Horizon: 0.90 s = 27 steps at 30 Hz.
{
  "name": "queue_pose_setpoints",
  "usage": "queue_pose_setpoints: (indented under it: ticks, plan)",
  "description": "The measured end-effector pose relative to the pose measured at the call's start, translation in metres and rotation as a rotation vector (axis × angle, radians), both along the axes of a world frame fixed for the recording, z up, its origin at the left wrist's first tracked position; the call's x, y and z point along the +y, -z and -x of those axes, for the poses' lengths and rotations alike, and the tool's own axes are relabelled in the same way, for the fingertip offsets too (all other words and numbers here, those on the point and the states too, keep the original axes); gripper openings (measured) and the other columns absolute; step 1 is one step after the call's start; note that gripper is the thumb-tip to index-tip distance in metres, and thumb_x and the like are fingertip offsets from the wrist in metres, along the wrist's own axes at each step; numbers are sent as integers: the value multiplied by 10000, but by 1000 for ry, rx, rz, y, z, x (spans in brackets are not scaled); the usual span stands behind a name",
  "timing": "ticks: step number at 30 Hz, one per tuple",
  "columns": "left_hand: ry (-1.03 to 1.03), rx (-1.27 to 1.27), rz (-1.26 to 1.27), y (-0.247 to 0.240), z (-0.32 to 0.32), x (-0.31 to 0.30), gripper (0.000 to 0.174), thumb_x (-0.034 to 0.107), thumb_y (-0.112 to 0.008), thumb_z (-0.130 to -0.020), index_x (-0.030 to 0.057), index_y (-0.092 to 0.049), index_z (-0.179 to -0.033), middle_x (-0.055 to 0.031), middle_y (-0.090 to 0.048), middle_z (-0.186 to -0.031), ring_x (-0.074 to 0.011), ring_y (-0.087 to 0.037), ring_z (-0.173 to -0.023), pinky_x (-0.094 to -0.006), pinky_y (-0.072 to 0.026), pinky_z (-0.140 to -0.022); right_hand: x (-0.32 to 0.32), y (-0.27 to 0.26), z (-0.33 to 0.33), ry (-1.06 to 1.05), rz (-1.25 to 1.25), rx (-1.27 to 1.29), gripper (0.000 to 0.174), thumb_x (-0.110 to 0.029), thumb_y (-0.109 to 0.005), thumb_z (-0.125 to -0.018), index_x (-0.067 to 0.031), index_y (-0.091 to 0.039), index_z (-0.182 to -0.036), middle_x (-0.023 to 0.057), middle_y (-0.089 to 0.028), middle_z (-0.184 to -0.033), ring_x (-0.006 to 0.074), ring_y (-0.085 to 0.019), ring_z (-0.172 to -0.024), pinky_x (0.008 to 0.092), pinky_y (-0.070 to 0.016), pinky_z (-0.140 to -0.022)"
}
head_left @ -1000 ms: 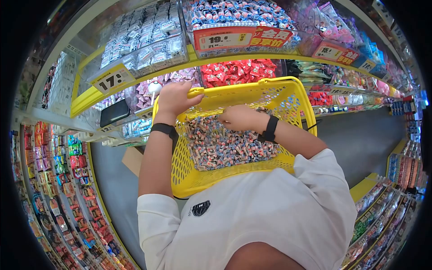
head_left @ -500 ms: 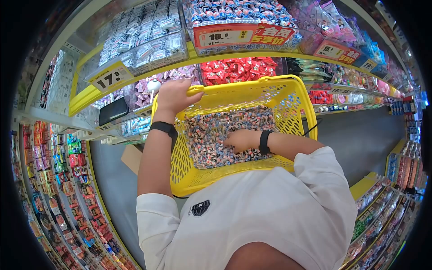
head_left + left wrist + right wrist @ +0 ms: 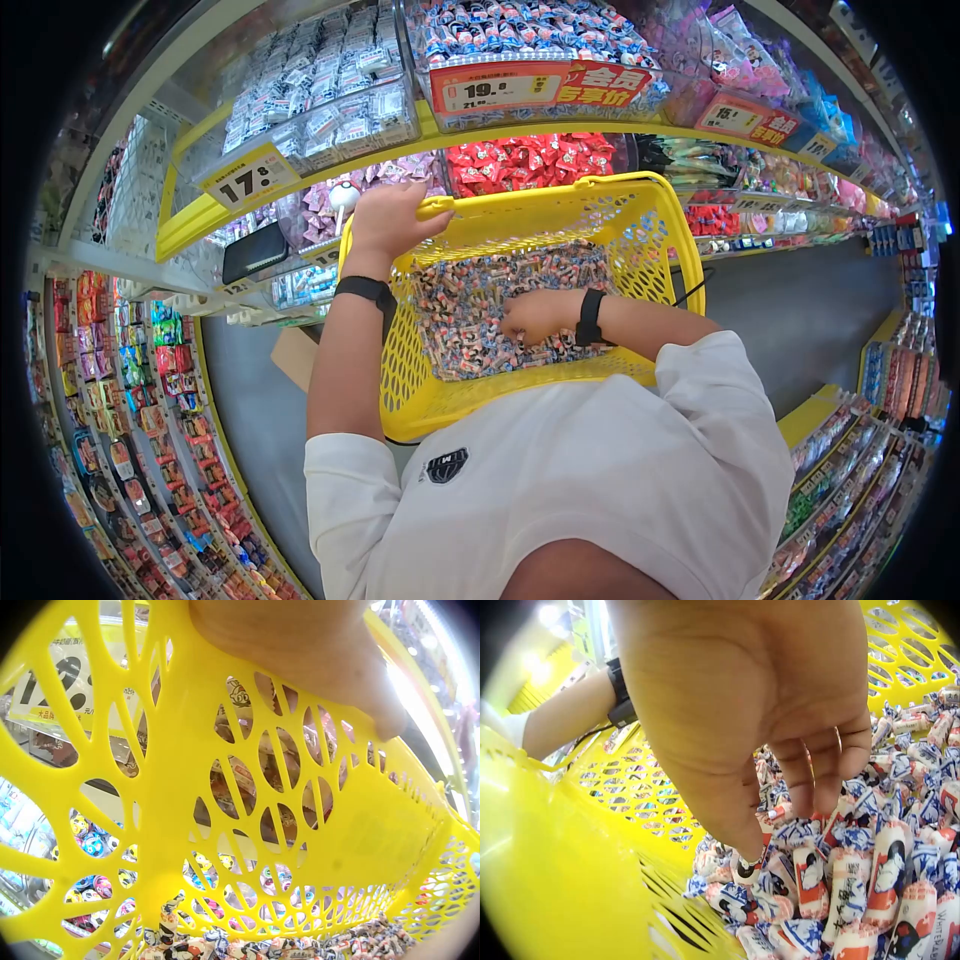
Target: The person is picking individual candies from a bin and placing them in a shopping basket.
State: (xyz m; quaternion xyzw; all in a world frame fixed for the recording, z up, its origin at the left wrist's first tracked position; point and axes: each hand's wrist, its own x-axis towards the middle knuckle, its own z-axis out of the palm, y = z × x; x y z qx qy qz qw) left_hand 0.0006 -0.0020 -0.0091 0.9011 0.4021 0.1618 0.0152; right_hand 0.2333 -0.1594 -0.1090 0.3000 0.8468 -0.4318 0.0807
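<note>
A yellow perforated shopping basket [image 3: 665, 215] stands in front of the body, its bottom covered with small wrapped candies [image 3: 470, 345]. My left hand [image 3: 390, 222] grips the basket's rim at its far left corner, and the left wrist view shows that hand [image 3: 307, 652] over the yellow wall. Down inside the basket, my right hand [image 3: 535, 315] reaches into the candies. Close up, the right hand [image 3: 735, 697] has its fingers pointing down and relaxed, fingertips among white, red and blue wrapped candies [image 3: 847, 885]. Its thumb tip touches one candy [image 3: 744, 871]; the index finger is mostly hidden.
Clear bins of wrapped candies [image 3: 535, 30] stand on the shelf beyond the basket, above red packets [image 3: 530, 160]. A phone [image 3: 254, 252] lies by the price tag [image 3: 250, 176] at left. Snack racks [image 3: 165, 420] line the aisle, and a cardboard piece [image 3: 293, 355] is on the floor.
My right hand was raised over the far part of the candies, then came down nearer the body into them and has stayed about there. The left hand keeps its grip on the rim.
</note>
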Motion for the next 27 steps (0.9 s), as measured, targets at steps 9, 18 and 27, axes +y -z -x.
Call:
queue_pose_setpoints:
  ticks: [9, 18, 27]
  plan:
    - [8, -36, 0, -2, 0, -1, 447, 515, -711, -751, 83, -598, -734, -122, -618, -697, -328, -619, -675, -455, -483, -615, 29, -37, 1, 218, 220, 241, 188, -150, -671, -775, -46, -527, -837, 106, -592, -748, 285, -592, -713, 421, -454, -633]
    - [11, 2, -31, 0, 0, 0, 482, 551, -695, -763, 75, -616, -758, -95, -623, -695, -296, -633, -664, -425, -500, -634, 50, -95, 0, 445, 151, 371, 181, -134, -641, -763, -47, -564, -902, 73, -631, -839, 186, -593, -765, 356, -484, -689]
    - [23, -5, -33, 0, 1, 0, 480, 552, -696, -763, 79, -614, -752, -94, -628, -696, -296, -635, -668, -423, -497, -637, 66, -173, -17, 576, 122, 664, 193, -58, -626, -775, -45, -529, -941, 63, -658, -909, 127, -615, -831, 303, -501, -689]
